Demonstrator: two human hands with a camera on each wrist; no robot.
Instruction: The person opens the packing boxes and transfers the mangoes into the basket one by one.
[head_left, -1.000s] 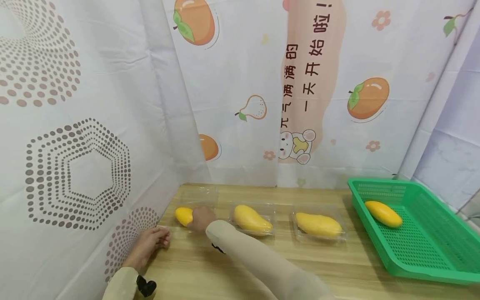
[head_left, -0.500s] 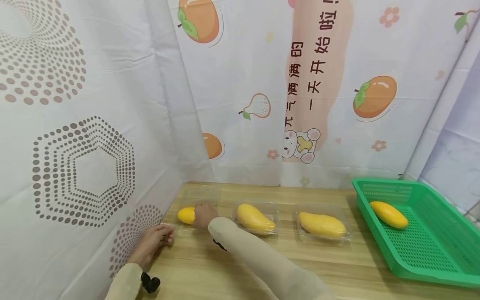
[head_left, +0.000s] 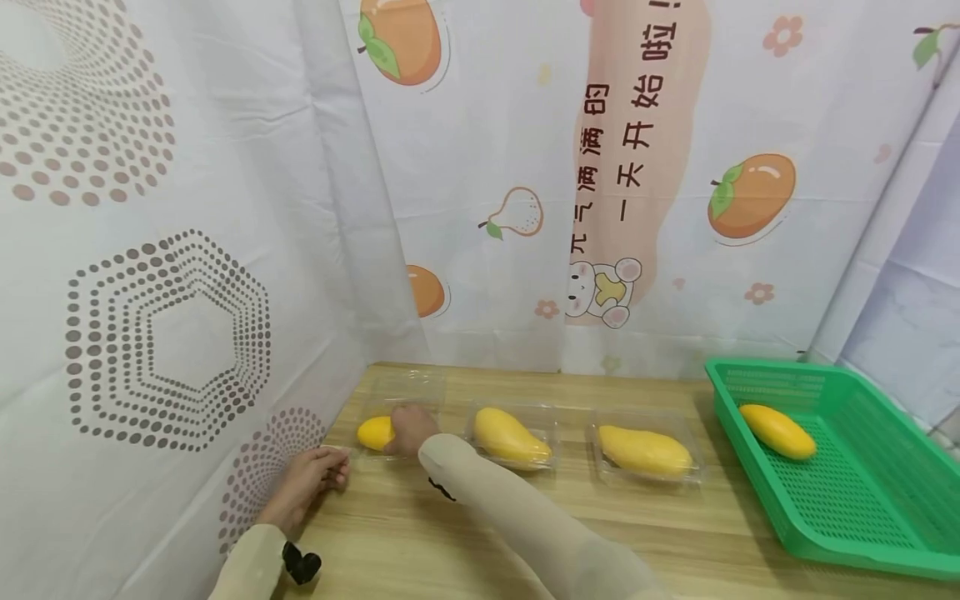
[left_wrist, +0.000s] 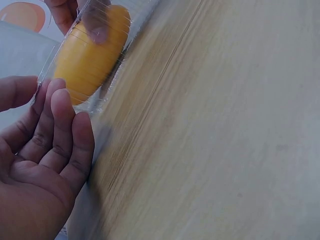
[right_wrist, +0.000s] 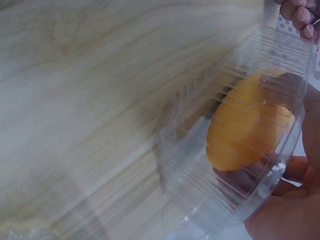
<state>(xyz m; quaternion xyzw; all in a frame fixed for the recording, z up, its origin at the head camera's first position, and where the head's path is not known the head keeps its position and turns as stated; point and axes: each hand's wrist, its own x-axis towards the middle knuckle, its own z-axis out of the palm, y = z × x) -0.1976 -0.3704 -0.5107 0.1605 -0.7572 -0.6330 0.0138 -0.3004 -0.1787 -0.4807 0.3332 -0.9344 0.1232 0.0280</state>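
My right hand (head_left: 411, 427) grips a yellow mango (head_left: 373, 432) inside the leftmost clear plastic container (head_left: 405, 387), near the table's left wall. In the right wrist view the mango (right_wrist: 247, 125) lies in the ribbed container (right_wrist: 200, 200), and my right hand's fingers (right_wrist: 287, 85) show through the plastic. My left hand (head_left: 311, 483) is at the container's near-left corner. Its thumb and fingers (left_wrist: 55, 120) close on the thin plastic edge (left_wrist: 75, 107) beside the mango (left_wrist: 90, 55).
Two more clear containers hold one mango each, one in the middle (head_left: 512, 437) and one to its right (head_left: 645, 451). A green mesh basket (head_left: 750, 462) at the right holds another mango (head_left: 777, 431). Printed curtains close off the left and back of the wooden table (head_left: 525, 533).
Both hands stay where they were at the leftmost container, the right one still on the mango. Only the head view has shifted a little.
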